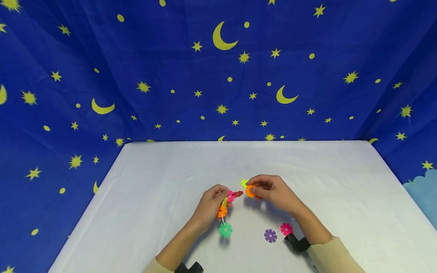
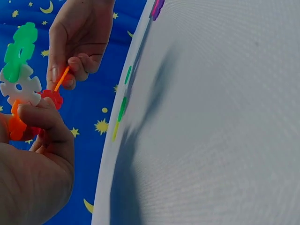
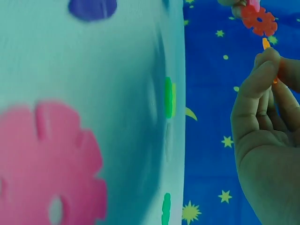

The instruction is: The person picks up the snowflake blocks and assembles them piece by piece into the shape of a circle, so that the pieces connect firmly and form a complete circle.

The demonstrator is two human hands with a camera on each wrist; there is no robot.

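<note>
My left hand (image 1: 208,206) grips a chain of notched plastic discs. A teal-green disc (image 1: 225,230) hangs at the near end, joined to a white disc (image 2: 21,87). Orange, yellow and pink discs (image 1: 231,196) follow near the fingers, and a red disc (image 1: 238,194) sticks out toward the right. My right hand (image 1: 277,194) pinches an orange disc (image 1: 249,191) between thumb and fingers. In the right wrist view, that disc's edge faces the red disc (image 3: 260,21), with a small gap between them. The fingers partly hide both the chain and the orange disc.
On the white table (image 1: 162,174) lie a purple disc (image 1: 270,236), a pink disc (image 1: 286,229) and a pale clear disc (image 1: 294,222) near the right forearm. A yellow-green disc (image 1: 244,184) shows behind the right fingertips. Blue star-patterned cloth (image 1: 187,73) surrounds the table.
</note>
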